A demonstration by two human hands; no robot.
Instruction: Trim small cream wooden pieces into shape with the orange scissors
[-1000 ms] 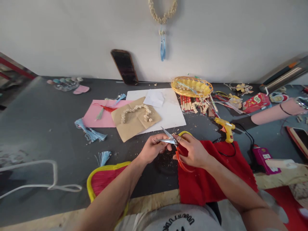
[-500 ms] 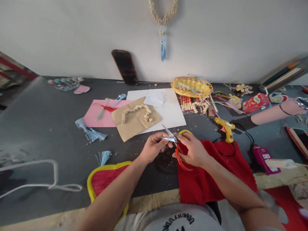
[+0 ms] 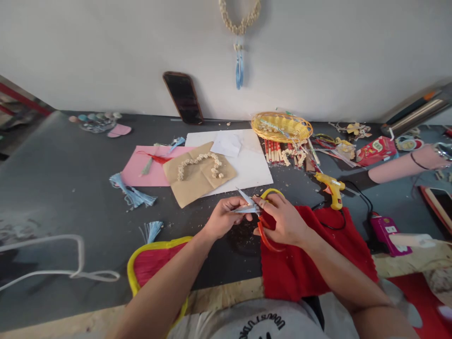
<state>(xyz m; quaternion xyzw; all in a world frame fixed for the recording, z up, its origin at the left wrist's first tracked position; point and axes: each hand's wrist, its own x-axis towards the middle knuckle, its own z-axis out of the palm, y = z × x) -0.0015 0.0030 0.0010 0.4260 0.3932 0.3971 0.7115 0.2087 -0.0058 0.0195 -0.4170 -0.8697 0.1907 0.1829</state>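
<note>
My right hand (image 3: 284, 219) holds a pair of scissors (image 3: 252, 208) by their orange and yellow handles, with the blades spread apart and pointing left. My left hand (image 3: 226, 216) is closed in a pinch at the blades; whatever its fingers hold is too small to make out. Beyond my hands, a strand of small pale pieces (image 3: 202, 158) lies curved on a creased brown paper (image 3: 187, 190). A red cloth (image 3: 293, 278) spreads beneath my right hand and forearm.
A yellow glue gun (image 3: 332, 188) and a purple power strip (image 3: 386, 230) are on the right. Behind stands a yellow woven basket (image 3: 282, 137). Blue tassels (image 3: 132, 193) and pink paper (image 3: 141, 162) lie left. A phone (image 3: 183, 98) leans on the wall, near a hanging beaded loop (image 3: 240, 28).
The scissors have shifted slightly left and down at the blades, and my right fingers have moved closer to the pivot. Both hands stay in nearly the same place.
</note>
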